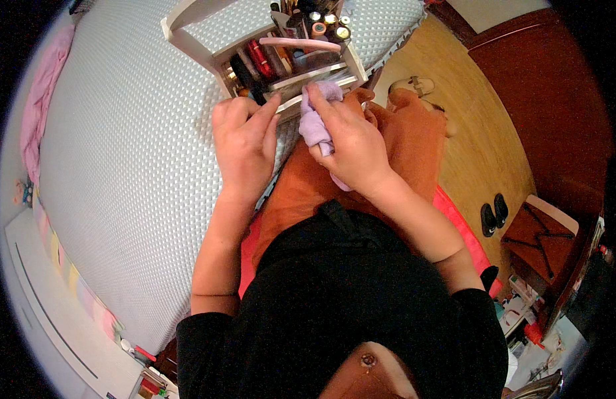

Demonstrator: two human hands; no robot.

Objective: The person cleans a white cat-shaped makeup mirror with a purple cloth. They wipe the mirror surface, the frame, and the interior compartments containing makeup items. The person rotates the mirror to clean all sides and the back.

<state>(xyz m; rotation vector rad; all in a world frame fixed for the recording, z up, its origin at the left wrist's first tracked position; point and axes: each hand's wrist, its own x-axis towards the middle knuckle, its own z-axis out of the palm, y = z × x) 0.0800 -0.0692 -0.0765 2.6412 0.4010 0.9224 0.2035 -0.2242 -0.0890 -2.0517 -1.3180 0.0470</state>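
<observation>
A white cosmetics organizer [188, 50] stands on the patterned bed cover, filled with makeup tubes, brushes and small bottles. My left hand [245, 143] is closed at its near left corner, with thumb and forefinger pinched against the front edge; the other fingertips are hidden. Bunched in my right hand [354, 146] is a lilac cloth [314, 126], pressed to the front right of the organizer. A pink curved band [301, 44] lies across the organizer's top. Red tubes [260, 58] and dark ones stand in its left compartment.
The pale textured bed cover [135, 146] spreads to the left. My legs in orange trousers [408, 139] are at the bed's edge. Black slippers [494, 214] lie on the wooden floor, near a folding stool [537, 236]. A dark wooden cabinet [540, 100] stands at right.
</observation>
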